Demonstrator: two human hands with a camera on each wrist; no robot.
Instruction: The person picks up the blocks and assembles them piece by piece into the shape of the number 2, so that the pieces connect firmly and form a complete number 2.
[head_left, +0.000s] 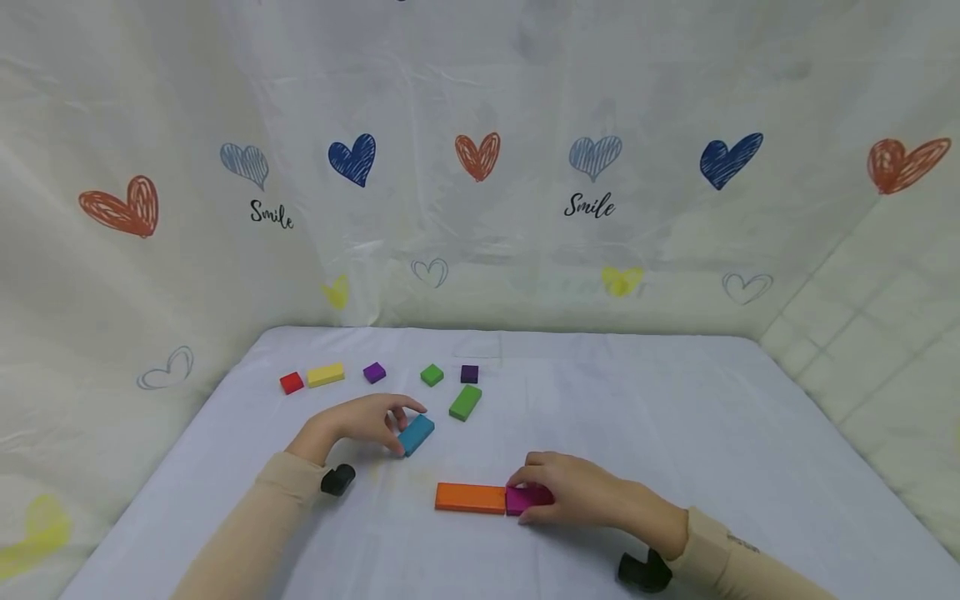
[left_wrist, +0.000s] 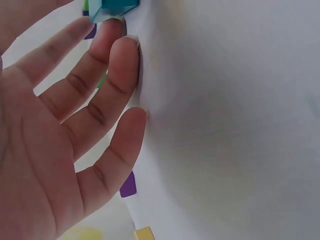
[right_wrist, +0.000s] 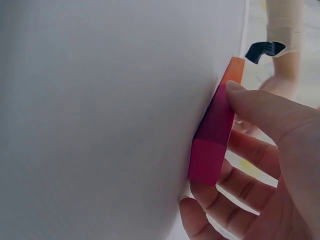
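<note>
My left hand [head_left: 372, 419] pinches a blue block [head_left: 417, 434] between thumb and fingers on the white table. In the left wrist view only an end of that blue block [left_wrist: 114, 7] shows, at the top by the fingertips. With thumb and fingers on its sides, my right hand [head_left: 576, 490] grips a magenta block [head_left: 522, 500]. This block lies end to end with a long orange block [head_left: 470, 497] on its left, in one straight row. The right wrist view shows the magenta block [right_wrist: 207, 160] lying along the cloth, with the orange one beyond it.
Behind the left hand lie a red block [head_left: 292, 382], a yellow block [head_left: 326, 374] and a purple block [head_left: 374, 372]. Further right are a small green block [head_left: 432, 375], a dark purple block [head_left: 469, 374] and a longer green block [head_left: 465, 402]. A heart-printed curtain [head_left: 525, 233] stands behind the table.
</note>
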